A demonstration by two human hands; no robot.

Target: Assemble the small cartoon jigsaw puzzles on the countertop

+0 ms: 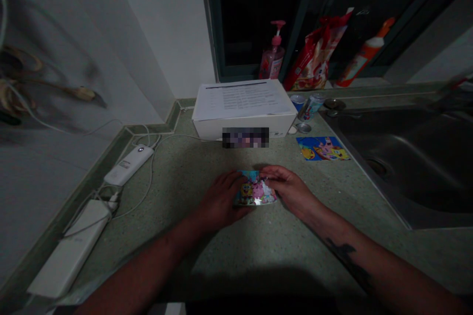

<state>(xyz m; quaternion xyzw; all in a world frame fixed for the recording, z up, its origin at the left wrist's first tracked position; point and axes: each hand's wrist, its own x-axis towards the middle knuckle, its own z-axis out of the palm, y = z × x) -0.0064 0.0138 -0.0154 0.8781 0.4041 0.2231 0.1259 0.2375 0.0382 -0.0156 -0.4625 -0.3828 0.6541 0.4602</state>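
A small glossy cartoon-printed packet (254,191) lies on the speckled green counter (266,251), held between both my hands. My left hand (221,202) curls round its left side, fingers closed on the edge. My right hand (290,189) pinches the packet's right and top edge. A second cartoon-printed flat piece (322,148) lies flat further back to the right, untouched.
A white box (244,108) with a printed sheet on top stands behind the hands. Two white power bricks (127,165) (66,251) with cables lie at the left. A steel sink (414,157) is on the right. Small cans (310,106), a pink pump bottle (272,54) and a red bag (314,59) stand at the back.
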